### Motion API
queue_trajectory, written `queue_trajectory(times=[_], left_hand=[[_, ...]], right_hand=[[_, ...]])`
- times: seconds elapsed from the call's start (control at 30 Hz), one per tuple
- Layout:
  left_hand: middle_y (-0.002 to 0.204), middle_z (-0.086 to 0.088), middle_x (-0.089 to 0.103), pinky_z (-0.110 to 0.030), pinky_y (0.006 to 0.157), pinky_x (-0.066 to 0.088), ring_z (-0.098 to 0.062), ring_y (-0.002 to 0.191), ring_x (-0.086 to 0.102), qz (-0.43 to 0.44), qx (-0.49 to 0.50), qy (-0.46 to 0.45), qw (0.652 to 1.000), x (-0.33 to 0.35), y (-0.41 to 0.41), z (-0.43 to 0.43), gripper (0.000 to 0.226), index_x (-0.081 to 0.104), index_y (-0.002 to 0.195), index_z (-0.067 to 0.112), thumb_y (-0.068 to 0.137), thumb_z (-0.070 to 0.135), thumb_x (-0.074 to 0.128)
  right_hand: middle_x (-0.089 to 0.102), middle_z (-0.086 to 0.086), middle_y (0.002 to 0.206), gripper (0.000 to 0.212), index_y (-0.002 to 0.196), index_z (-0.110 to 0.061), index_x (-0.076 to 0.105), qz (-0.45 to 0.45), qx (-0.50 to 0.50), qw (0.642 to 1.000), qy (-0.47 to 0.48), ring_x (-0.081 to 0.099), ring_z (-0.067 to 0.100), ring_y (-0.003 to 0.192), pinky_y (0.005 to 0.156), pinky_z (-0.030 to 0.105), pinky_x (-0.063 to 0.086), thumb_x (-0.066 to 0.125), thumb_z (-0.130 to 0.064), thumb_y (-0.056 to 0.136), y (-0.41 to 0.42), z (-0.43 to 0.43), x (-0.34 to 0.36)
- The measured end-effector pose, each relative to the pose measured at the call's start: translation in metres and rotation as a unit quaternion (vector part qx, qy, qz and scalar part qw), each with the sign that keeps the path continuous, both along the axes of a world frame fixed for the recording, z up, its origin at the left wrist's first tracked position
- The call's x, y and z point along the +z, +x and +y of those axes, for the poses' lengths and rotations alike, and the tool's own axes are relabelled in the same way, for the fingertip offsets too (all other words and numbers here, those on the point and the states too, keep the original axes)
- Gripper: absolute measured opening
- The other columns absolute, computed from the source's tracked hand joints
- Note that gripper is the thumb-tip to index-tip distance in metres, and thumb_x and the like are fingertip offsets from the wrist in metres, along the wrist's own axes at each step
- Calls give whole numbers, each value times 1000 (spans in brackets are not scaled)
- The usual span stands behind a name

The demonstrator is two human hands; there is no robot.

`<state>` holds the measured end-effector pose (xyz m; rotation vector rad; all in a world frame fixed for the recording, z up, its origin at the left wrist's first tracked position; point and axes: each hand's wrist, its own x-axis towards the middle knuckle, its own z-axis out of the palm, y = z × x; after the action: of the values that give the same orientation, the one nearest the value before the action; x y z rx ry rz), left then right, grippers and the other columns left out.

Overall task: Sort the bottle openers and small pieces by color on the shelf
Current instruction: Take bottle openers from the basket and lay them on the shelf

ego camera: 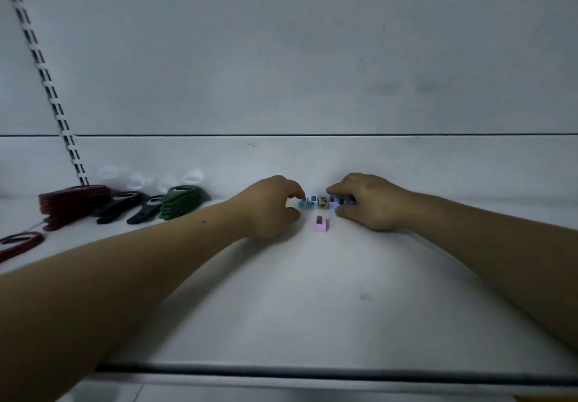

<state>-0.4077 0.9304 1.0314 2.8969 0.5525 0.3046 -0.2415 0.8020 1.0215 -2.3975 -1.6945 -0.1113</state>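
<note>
Shelf [312, 292], white, viewed from the head camera.

Small pieces are lined up in a short row near the back wall, between the two hands. From 9 to 3 o'clock: light blue pieces [306, 203], tan piece [323, 203], violet pieces [343, 200]. A pink piece [321, 224] is set apart at 6 o'clock of the tan piece.

Left hand [269, 207]: fingers curled, forefinger tip laid on the light blue pieces, thumb just below them. Whether a pinch is made cannot be told.

Right hand [372, 203]: fingers curled over the violet pieces, thumb tucked under them at 6 o'clock; the pieces are gripped between forefinger and thumb.

Bottle openers are found at 9 o'clock of the left hand, well apart: green stack [181, 202], black openers [122, 206], red stack [72, 202]. White openers [137, 179] are faintly seen behind these. One lone red opener [18, 243] is noted at the frame's left edge.
</note>
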Motion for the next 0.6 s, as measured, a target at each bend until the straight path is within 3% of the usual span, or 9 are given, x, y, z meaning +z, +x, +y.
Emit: queue_trajectory(times=[0.1,0.23,0.43,0.6], left_hand=[[128,-4,48,-31,100,37,-25,122,47,26,-29,24,999,-1,14,-1,34,50,128,21,95,24,49],[138,-6,44,-31,103,34,-25,124,45,46,-26,36,998,-5,30,0,48,37,144,22,98,29,46],[121,-7,61,-28,90,42,-25,110,54,25,-46,41,998,-4,44,2,31,63,122,18,98,25,45],[122,-2,61,-25,92,41,-19,112,54,-7,-23,35,999,-4,43,9,28,64,119,17,93,20,53]], right_hand=[[63,1,109,26,115,-18,68,-5,6,999,31,55,17,99,83,26,42,54,-29,96,-2,2,-2],[65,-1,114,27,117,-20,68,-8,0,998,67,56,15,103,83,19,38,58,-29,94,0,3,-6],[63,-4,103,22,110,-23,70,2,-4,996,85,54,11,91,74,17,34,61,-30,91,5,2,-8],[66,-4,104,20,107,-21,70,16,-7,995,96,53,8,88,73,17,35,62,-28,91,7,3,-9]])
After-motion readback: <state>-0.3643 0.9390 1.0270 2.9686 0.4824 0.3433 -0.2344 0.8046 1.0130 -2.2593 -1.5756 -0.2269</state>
